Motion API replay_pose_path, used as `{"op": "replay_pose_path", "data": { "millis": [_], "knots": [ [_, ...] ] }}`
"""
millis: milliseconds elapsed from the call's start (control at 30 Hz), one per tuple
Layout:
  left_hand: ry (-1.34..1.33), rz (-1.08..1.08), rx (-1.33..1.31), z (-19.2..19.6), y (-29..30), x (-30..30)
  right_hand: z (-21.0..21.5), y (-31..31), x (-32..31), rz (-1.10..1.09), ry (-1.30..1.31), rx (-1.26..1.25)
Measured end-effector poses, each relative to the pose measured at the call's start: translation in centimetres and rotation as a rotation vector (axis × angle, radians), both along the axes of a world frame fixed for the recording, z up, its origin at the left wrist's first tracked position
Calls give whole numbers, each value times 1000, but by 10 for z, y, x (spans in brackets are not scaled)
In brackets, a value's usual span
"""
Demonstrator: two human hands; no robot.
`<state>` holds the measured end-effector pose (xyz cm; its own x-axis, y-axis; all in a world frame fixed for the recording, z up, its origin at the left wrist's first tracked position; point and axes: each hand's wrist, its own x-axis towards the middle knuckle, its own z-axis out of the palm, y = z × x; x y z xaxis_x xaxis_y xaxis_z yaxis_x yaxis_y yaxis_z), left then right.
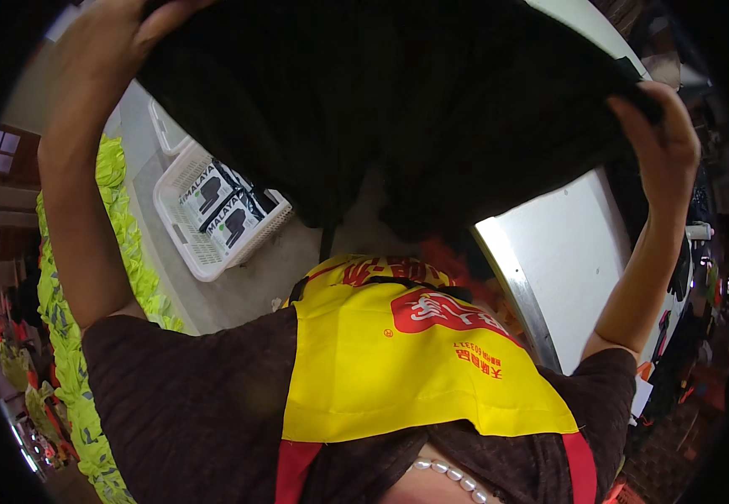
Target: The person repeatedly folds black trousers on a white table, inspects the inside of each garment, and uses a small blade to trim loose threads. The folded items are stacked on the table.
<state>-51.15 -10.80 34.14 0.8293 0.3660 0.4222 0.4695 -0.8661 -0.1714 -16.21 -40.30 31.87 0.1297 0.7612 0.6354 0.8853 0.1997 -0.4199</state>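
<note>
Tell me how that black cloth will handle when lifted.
Likely floppy: the black cloth sags between the left hand and right hand. Probably light, as the fingers alone pinch its edges. Unlikely to slip.

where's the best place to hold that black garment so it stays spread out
Probably by its top edge, near the two outer corners, coming from each side. That is how it hangs: the left hand pinches one end and the right hand the other, and the black garment drapes down wide between them, above the white table.

Single head-worn fisheye view, facing steeply down, close over the wearer's chest
</note>
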Motion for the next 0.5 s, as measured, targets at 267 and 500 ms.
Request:
{"op": "replay_pose_path", "data": {
  "millis": [267,500],
  "knots": [
    [30,-119,181,-20,4,0,-19,29,32,-47,-64,-302],
    [-31,-209,-196,-43,17,3,-42,34,47,127,377,-354]
  ]
}}
